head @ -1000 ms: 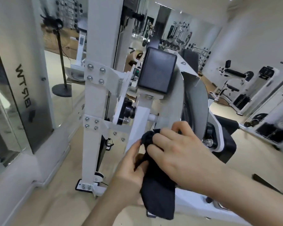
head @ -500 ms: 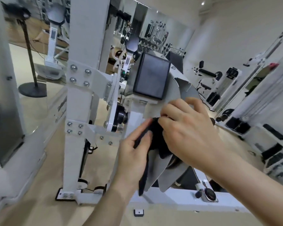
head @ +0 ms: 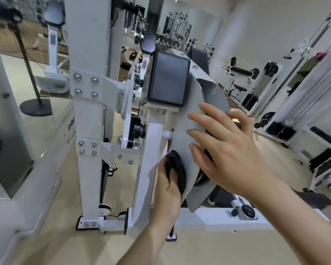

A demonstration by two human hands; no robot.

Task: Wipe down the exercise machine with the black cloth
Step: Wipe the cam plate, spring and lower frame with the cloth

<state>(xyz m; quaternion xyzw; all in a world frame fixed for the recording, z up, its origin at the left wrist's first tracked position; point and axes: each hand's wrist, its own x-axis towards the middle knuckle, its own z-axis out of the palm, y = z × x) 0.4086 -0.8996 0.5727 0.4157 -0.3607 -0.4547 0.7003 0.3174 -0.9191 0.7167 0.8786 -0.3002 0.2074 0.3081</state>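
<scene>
Gym hall, other white rigs behind | left hand (head: 168,190) grips bunched black cloth (head: 177,169) at lower edge of grey plate (head: 182,131) on exercise machine (head: 88,121) | right hand (head: 225,150) flat, fingers spread, steadying plate | wiping seemingly underway; black pad (head: 168,81), frame likely left.

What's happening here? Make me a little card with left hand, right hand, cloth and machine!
left hand: grips the bunched black cloth
right hand: fingers straight, flat on the grey plate
black cloth: pressed against the grey plate's lower part
exercise machine: white frame, black pad above the grey plate
</scene>
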